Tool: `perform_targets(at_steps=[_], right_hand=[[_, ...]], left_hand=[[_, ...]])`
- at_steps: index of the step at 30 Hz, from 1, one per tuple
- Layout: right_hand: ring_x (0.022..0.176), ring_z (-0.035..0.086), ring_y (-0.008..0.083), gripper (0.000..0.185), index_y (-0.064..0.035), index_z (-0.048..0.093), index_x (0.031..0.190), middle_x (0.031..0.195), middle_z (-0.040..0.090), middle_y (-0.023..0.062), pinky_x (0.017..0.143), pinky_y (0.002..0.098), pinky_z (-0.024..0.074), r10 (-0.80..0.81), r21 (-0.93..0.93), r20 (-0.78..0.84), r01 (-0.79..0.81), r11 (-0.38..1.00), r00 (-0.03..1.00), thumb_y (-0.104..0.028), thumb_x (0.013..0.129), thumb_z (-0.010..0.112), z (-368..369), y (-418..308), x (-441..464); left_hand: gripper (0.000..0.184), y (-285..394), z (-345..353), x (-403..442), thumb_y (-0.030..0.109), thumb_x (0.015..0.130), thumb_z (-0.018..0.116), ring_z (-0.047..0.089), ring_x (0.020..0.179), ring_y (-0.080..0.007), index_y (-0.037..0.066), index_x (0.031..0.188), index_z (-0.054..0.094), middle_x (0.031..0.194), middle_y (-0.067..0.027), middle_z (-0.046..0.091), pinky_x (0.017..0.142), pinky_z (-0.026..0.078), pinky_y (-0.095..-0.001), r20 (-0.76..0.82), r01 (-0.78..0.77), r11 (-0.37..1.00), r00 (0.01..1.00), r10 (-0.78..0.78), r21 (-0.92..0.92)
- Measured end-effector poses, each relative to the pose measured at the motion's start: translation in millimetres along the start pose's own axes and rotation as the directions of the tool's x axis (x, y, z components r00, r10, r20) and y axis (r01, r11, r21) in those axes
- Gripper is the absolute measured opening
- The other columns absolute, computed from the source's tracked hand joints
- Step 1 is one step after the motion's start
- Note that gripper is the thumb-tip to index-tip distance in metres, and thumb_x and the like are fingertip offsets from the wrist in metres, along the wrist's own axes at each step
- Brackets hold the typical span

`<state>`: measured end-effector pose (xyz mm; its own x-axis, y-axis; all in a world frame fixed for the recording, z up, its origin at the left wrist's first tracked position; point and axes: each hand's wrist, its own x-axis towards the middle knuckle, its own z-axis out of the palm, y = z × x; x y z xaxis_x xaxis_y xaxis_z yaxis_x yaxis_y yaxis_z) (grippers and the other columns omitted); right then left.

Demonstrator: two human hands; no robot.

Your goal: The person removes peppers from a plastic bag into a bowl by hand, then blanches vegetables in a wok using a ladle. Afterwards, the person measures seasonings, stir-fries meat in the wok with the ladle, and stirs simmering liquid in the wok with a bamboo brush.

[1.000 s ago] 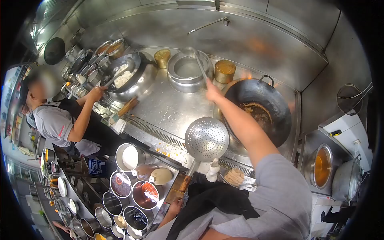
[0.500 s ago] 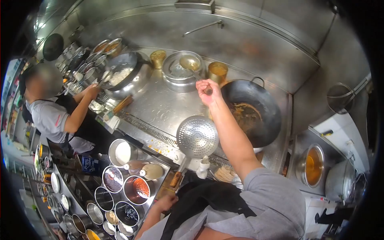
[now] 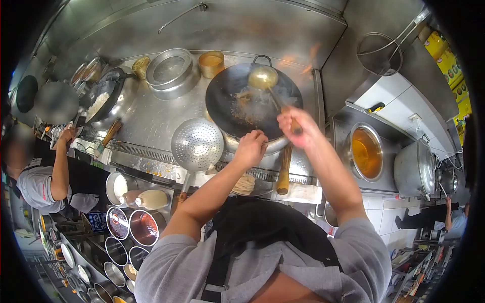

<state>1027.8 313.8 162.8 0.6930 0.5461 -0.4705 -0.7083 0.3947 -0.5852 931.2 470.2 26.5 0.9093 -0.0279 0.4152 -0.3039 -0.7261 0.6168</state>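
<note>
My right hand (image 3: 297, 127) is closed around the wooden handle of a ladle (image 3: 263, 78), whose bowl is over the far side of the black wok (image 3: 222, 96). Steam rises from brown food bits (image 3: 243, 113) in the wok. At the near rim, my left hand (image 3: 252, 147) has its fingers bent over the edge, gripping the wok. A perforated strainer (image 3: 197, 145) lies left of my left forearm, its handle pointing toward me. Just right of the left hand, a brush with a yellowish end (image 3: 284, 184) lies at the stove's front.
Flames (image 3: 303, 60) show behind the wok. A metal pot (image 3: 174, 76) and a golden tin (image 3: 211, 64) stand on the steel stove (image 3: 146, 116). Sauce pots (image 3: 145, 225) are at lower left, a bowl of orange liquid (image 3: 366, 151) at right. A co-worker (image 3: 55, 177) works at another wok.
My right hand has brought the ladle from the metal pot over to the wok. My left hand has moved up from beside the sauces to the wok's rim. The view has shifted right.
</note>
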Motion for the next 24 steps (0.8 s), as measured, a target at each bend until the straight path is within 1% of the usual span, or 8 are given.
perform_targets(at_steps=[3,7,11,14,19,21,22,24], right_hand=[[0.059,0.051,0.0115,0.069,-0.0133,0.032,0.143,0.079,0.053,0.0078,0.048,0.0248,0.0423,-0.011,-0.059,-0.238,-0.003,0.998,0.971,0.006,0.082,0.058,-31,15,-51],[0.062,0.052,0.0112,0.077,-0.0138,0.022,0.152,0.083,0.053,0.0095,0.046,0.0251,0.0422,0.101,0.096,-0.044,-0.096,0.991,0.994,0.005,0.086,0.055,-78,28,-100],[0.061,0.050,0.0094,0.076,-0.0156,0.026,0.152,0.086,0.053,0.0094,0.043,0.0222,0.0383,0.134,0.642,0.309,-0.311,0.701,0.941,0.006,0.086,0.056,-144,39,-86],[0.055,0.049,0.0120,0.089,-0.0204,0.016,0.157,0.085,0.054,0.0058,0.043,0.0248,0.0379,0.028,-0.009,-0.037,-0.028,1.000,0.999,0.005,0.084,0.059,-113,70,-95],[0.055,0.047,0.0106,0.086,-0.0236,0.019,0.157,0.085,0.056,0.0081,0.045,0.0254,0.0372,0.014,-0.148,-0.041,-0.020,0.989,0.999,0.004,0.085,0.057,-126,51,-60],[0.072,0.063,0.0243,0.089,-0.0175,0.014,0.158,0.103,0.062,0.0167,0.061,0.0382,0.0517,-0.158,-0.899,-0.007,0.063,0.433,0.987,0.002,0.083,0.056,-140,61,-27],[0.100,0.065,0.0391,0.090,-0.0158,0.011,0.158,0.122,0.060,0.0278,0.086,0.0423,0.0517,-0.421,-0.963,0.265,0.214,-0.164,0.867,0.002,0.081,0.052,-161,81,-2],[0.109,0.060,0.0429,0.090,-0.0158,0.011,0.158,0.127,0.057,0.0299,0.093,0.0426,0.0481,-0.428,-0.966,0.260,0.233,-0.116,0.865,0.002,0.080,0.052,-123,80,15]], left_hand=[[0.013,4,22,-8,0.010,0.081,0.068,0.060,0.098,-0.0264,0.011,0.094,0.065,0.107,-0.0055,0.061,0.087,0.043,-0.0412,-0.021,0.015,0.971,1.000,-0.010,0.237],[0.014,4,26,-6,0.006,0.078,0.069,0.058,0.099,-0.0253,0.012,0.091,0.065,0.106,-0.0033,0.061,0.086,0.042,-0.0409,-0.071,-0.004,0.983,0.997,0.018,0.183],[0.019,4,4,-17,0.001,0.080,0.067,0.056,0.112,-0.0325,0.009,0.097,0.066,0.118,-0.0112,0.058,0.099,0.043,-0.0416,-0.169,0.108,0.993,0.979,-0.115,-0.055],[0.020,-17,-29,-57,0.001,0.082,0.065,0.053,0.118,-0.0353,0.008,0.101,0.065,0.123,-0.0140,0.056,0.101,0.043,-0.0414,-0.249,0.265,0.964,0.936,-0.249,0.032],[0.033,-108,-84,-207,0.016,0.082,0.064,0.056,0.110,-0.0436,0.004,0.112,0.058,0.118,-0.0237,0.058,0.095,0.046,-0.0487,-0.268,0.738,0.607,0.674,-0.689,0.296],[0.035,-120,-90,-260,0.019,0.083,0.063,0.061,0.103,-0.0419,0.004,0.113,0.055,0.110,-0.0225,0.063,0.091,0.048,-0.0496,-0.196,0.869,0.421,0.475,-0.858,0.261],[0.036,-119,-95,-278,0.021,0.084,0.062,0.064,0.099,-0.0406,0.004,0.114,0.054,0.105,-0.0215,0.066,0.088,0.050,-0.0496,-0.124,0.918,0.343,0.371,-0.920,0.199],[0.039,-106,-101,-300,0.023,0.082,0.063,0.065,0.099,-0.0424,0.004,0.115,0.053,0.102,-0.0241,0.067,0.087,0.051,-0.0490,-0.054,0.881,0.459,0.467,-0.883,0.113]])
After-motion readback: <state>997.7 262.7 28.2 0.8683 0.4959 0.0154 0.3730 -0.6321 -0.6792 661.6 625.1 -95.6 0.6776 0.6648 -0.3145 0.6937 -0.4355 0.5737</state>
